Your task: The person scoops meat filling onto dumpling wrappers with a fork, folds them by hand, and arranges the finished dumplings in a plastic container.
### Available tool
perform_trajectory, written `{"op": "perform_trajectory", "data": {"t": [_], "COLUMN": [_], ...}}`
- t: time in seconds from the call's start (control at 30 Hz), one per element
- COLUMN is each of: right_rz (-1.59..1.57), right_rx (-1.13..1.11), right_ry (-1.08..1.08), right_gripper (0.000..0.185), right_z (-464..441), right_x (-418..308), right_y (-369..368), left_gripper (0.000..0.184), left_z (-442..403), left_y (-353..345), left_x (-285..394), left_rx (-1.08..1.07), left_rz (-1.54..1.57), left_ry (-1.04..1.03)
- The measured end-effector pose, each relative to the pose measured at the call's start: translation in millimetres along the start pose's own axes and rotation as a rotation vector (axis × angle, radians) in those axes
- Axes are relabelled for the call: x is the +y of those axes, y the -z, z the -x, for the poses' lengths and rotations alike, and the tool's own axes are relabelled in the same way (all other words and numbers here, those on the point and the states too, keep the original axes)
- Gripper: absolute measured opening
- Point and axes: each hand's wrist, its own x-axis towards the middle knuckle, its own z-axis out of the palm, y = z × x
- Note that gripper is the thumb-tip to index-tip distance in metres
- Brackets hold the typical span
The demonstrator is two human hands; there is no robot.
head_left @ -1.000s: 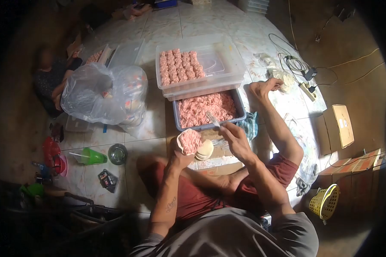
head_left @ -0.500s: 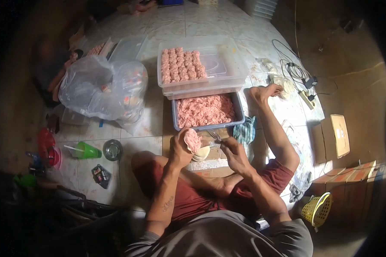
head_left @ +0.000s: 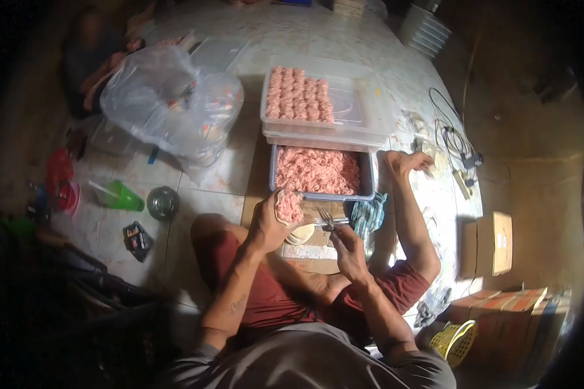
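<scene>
My left hand point(head_left: 265, 225) is closed around a round dough wrapper topped with pink minced meat point(head_left: 289, 207), held close to the near rim of the tub. In my right hand point(head_left: 349, 254) is a metal fork point(head_left: 328, 219), its tines pointing up and away from me. A short stack of pale round wrappers point(head_left: 300, 235) lies between my hands on cardboard, partly hidden by my left hand. Just beyond, a grey-blue tub point(head_left: 324, 196) holds a mass of minced meat point(head_left: 318, 170). Behind it, rows of meat-topped pieces point(head_left: 298, 97) fill the left part of a clear plastic box point(head_left: 370, 107).
A blue checked cloth point(head_left: 370, 214) lies right of the tub. Leftward are a large plastic bag point(head_left: 152, 104), a green cup point(head_left: 126, 198) and a glass ashtray point(head_left: 163, 203). Another person point(head_left: 100, 65) sits at far left. Cables point(head_left: 451, 120) and cardboard boxes point(head_left: 499, 311) are on the right.
My right hand and the fork have drawn back toward me, away from the tub. My left hand still holds the filled wrapper. The head view has shifted and tilted slightly.
</scene>
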Motion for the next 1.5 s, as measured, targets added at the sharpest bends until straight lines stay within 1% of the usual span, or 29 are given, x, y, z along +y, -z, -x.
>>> {"op": "perform_trajectory", "data": {"t": [0.03,0.1,0.27,0.33,0.37,0.43,0.47,0.5,0.53,0.57,0.63,0.67,0.77,0.8,0.83,0.87,0.9,0.97,1.03,1.07,1.1,1.17,1.23,1.27,1.3,1.37,1.4,1.43,1.5], "right_rz": [0.011,-0.298,-0.577,-0.365,-0.181,0.256,0.271,0.285,0.170,0.036,-0.069,-0.190,-0.554,-0.542,-0.527,-0.471,-0.476,0.169,0.071,0.028,-0.012,-0.070,-0.010,0.072,0.238,0.352,0.378,0.210,0.363], "right_rx": [-0.030,-0.133,-0.228,-0.186,-0.146,-0.052,-0.037,-0.025,-0.019,-0.001,-0.093,-0.134,-0.255,-0.225,-0.194,-0.007,0.009,0.100,0.049,0.025,-0.001,-0.055,-0.047,0.062,0.113,0.035,0.028,0.146,0.098], "right_ry": [0.003,-0.258,-0.299,-0.069,0.058,0.175,0.155,0.134,0.189,0.071,-0.179,-0.229,-0.264,-0.203,-0.141,-0.024,-0.026,0.288,0.183,0.115,0.044,-0.110,0.234,0.232,0.410,0.216,0.232,0.201,0.265], "right_gripper": [0.014,0.019,0.019,0.020,0.015,0.009,0.009,0.009,0.011,0.011,0.019,0.017,0.019,0.020,0.021,0.021,0.021,0.025,0.021,0.019,0.017,0.016,0.017,0.019,0.023,0.023,0.023,0.023,0.022], "right_z": [8,13,18,10,8,-3,-2,-3,-1,6,15,19,26,26,25,25,23,6,9,16,20,30,26,23,13,14,13,14,9], "right_x": [13,11,3,-5,7,-26,-20,-20,-21,-22,-11,-7,-1,-3,-6,-1,-3,-10,-15,-11,-15,-19,-14,-20,-9,-41,-49,-56,-78], "right_y": [1,0,-20,-34,-38,-29,-21,-11,-2,3,13,13,-3,-14,-29,-52,-51,-47,-23,-15,-10,-10,-26,-39,-41,-18,-4,-2,13], "left_gripper": [0.052,0.049,0.040,0.044,0.042,0.042,0.042,0.045,0.047,0.047,0.064,0.068,0.059,0.052,0.044,0.044,0.044,0.036,0.031,0.036,0.046,0.036,0.043,0.051,0.051,0.057,0.058,0.058,0.058], "left_z": [2,0,3,12,18,12,10,9,8,8,6,3,7,9,9,15,20,15,7,9,10,7,12,13,14,7,5,3,4], "left_y": [7,11,4,-12,-14,-13,-10,-7,-5,-2,1,5,0,-9,-19,-32,-42,-43,-13,-6,4,-1,-16,-29,-31,-22,-13,-10,-10], "left_x": [-4,-5,-13,-44,-36,-31,-25,-17,-13,-15,-21,-19,-2,-9,-16,-23,-20,-13,-4,-25,-24,-5,-25,-21,-20,-17,1,-4,-25], "left_rx": [-0.146,-0.109,-0.061,-0.133,-0.271,-0.216,-0.209,-0.023,0.160,0.162,0.086,-0.072,-0.097,-0.170,-0.144,-0.128,-0.105,-0.003,-0.102,-0.266,-0.237,-0.169,-0.295,-0.200,-0.200,-0.145,-0.105,-0.108,-0.338], "left_rz": [0.100,0.117,0.325,0.318,0.217,0.070,0.065,0.076,0.087,0.083,0.187,0.191,0.357,0.536,0.316,0.228,0.139,0.270,0.212,0.702,0.656,0.617,0.274,0.052,0.062,0.075,0.106,0.108,0.072], "left_ry": [0.037,0.014,-0.116,-0.250,-0.074,-0.040,-0.040,-0.069,-0.097,-0.090,-0.095,-0.079,-0.065,0.016,-0.151,-0.089,-0.025,0.113,-0.080,0.043,0.091,-0.021,-0.053,-0.175,-0.172,-0.068,-0.132,-0.129,-0.083]}}
